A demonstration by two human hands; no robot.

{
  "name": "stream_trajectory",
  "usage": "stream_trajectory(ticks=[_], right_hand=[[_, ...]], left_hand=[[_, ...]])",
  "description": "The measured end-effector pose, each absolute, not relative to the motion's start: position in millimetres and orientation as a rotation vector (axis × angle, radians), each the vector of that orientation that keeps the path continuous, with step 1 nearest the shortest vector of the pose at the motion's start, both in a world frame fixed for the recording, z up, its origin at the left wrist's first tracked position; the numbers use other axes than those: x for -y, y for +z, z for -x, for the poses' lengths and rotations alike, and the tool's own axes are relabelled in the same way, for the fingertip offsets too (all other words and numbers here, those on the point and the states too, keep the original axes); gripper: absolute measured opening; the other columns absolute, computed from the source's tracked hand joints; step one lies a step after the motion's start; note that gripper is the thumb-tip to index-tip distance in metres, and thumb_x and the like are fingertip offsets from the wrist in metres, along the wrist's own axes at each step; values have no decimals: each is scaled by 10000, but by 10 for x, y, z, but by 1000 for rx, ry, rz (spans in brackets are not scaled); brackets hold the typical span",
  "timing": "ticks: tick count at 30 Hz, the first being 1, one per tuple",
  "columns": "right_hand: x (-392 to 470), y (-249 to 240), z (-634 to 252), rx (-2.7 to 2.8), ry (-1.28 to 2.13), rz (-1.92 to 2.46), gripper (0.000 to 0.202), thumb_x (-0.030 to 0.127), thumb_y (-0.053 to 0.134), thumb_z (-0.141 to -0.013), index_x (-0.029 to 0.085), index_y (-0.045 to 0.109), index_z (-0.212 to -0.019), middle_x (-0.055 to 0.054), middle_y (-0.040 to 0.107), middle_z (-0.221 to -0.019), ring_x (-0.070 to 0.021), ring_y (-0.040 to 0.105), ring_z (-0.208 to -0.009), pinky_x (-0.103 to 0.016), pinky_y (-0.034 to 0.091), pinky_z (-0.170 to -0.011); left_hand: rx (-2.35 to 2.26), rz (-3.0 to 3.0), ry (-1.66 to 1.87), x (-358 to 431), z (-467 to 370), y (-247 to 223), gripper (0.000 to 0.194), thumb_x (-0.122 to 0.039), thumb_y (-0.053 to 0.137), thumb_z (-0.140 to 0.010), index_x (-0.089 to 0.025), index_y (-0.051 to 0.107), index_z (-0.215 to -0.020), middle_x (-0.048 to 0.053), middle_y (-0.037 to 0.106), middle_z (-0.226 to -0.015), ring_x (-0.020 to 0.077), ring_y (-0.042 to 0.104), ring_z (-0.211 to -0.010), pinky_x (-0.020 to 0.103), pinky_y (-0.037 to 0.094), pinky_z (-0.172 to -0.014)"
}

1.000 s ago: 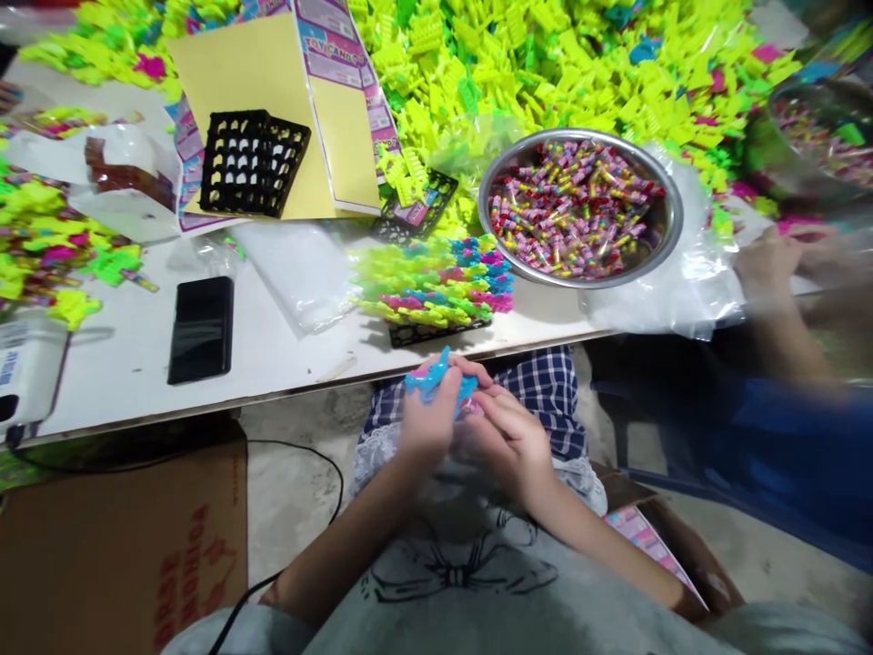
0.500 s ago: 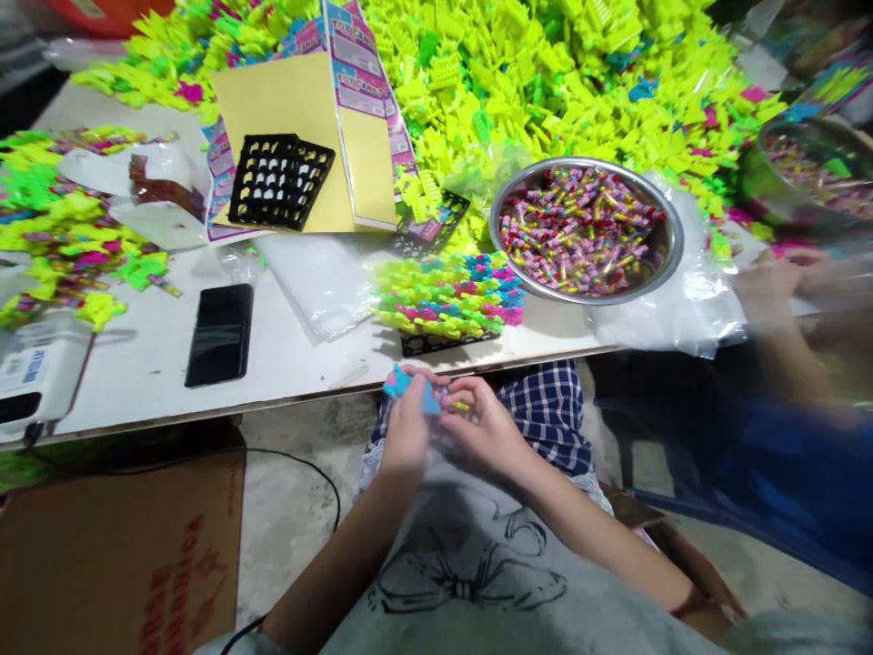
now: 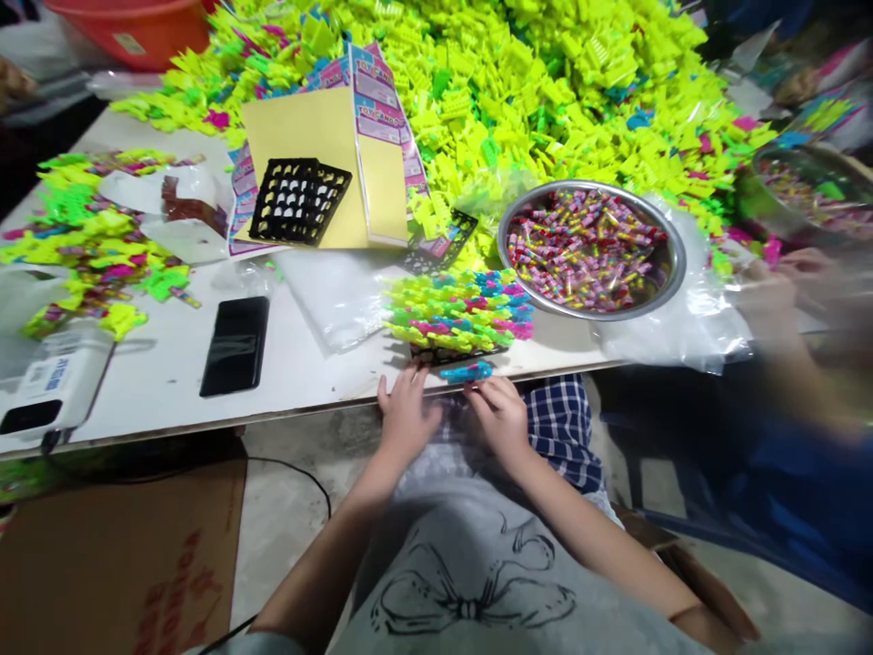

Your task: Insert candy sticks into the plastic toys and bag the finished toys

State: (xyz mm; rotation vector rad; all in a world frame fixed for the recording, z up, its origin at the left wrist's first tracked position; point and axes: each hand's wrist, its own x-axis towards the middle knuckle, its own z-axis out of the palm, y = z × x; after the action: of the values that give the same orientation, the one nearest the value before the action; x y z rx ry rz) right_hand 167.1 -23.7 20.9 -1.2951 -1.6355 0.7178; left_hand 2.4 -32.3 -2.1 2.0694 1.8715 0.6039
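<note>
My right hand point(image 3: 503, 420) pinches one end of a small blue plastic toy point(image 3: 467, 373), held level just over the table's front edge. My left hand point(image 3: 407, 414) is at the edge beside it, fingers apart and pointing forward. Its fingertips reach the near corner of a black lattice tray point(image 3: 436, 357); whether they press on it I cannot tell. Rows of upright yellow, green, pink and blue toys point(image 3: 450, 309) fill that tray and hide most of it. Behind it to the right stands a steel bowl point(image 3: 503, 238) full of small wrapped candies point(image 3: 587, 246).
A large heap of yellow-green toys point(image 3: 546, 100) covers the back. Leftward lie a phone point(image 3: 235, 346), a white device point(image 3: 61, 377), clear bags point(image 3: 334, 300), and printed cards point(image 3: 388, 118) under a black lattice tray point(image 3: 296, 200). A co-worker's blurred arm point(image 3: 784, 318) is at right.
My hands were together over my lap on the blue toy and a candy. My left hand has let go and moved to the tray; my right has lifted the toy toward the table edge.
</note>
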Motion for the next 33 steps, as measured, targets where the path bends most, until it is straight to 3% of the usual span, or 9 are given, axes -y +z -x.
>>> stream_trajectory(ticks=[5, 17, 23, 28, 33], right_hand=[[231, 137, -1550, 1570, 679, 1320, 180, 237, 486, -848, 191, 651, -792, -46, 632, -761, -172, 555, -748, -324, 440, -731], [227, -105, -1587, 1576, 542, 1393, 208, 273, 474, -857, 192, 658, -800, -50, 622, -733, -175, 546, -737, -326, 445, -715], [190, -210, -1604, 1674, 448, 1382, 293, 267, 460, -863, 188, 600, -618, -31, 550, -617, -160, 483, -659, -303, 413, -650], [176, -260, -1638, 1754, 412, 1377, 222, 248, 454, -859, 188, 625, -730, -39, 579, -649, -164, 476, -658, -309, 399, -652], [170, -305, -1630, 1820, 371, 1387, 264, 229, 434, -867, 163, 620, -692, -40, 562, -583, -164, 471, -629, -306, 361, -632]], left_hand=[[-1802, -2108, 596, 510, -221, -50, 478, -284, 462, -758, -203, 454, -1229, 117, 483, -1262, 249, 404, -1187, 474, 64, -1059], [-1720, -2153, 446, 648, -354, -239, 494, -217, 456, -769, -222, 437, -1263, 141, 376, -1363, 276, 273, -1288, 501, 123, -1038], [-1716, -2169, 451, 659, -348, -291, 349, -197, 438, -777, -221, 563, -1102, 131, 352, -1381, 265, 257, -1299, 514, 135, -1034], [-1730, -2170, 428, 652, -353, -325, 335, -186, 442, -769, -235, 581, -1070, 120, 348, -1386, 278, 255, -1298, 541, 152, -1018], [-1728, -2187, 411, 637, -356, -328, 359, -184, 444, -770, -248, 570, -1100, 115, 348, -1387, 273, 265, -1295, 525, 154, -1022]])
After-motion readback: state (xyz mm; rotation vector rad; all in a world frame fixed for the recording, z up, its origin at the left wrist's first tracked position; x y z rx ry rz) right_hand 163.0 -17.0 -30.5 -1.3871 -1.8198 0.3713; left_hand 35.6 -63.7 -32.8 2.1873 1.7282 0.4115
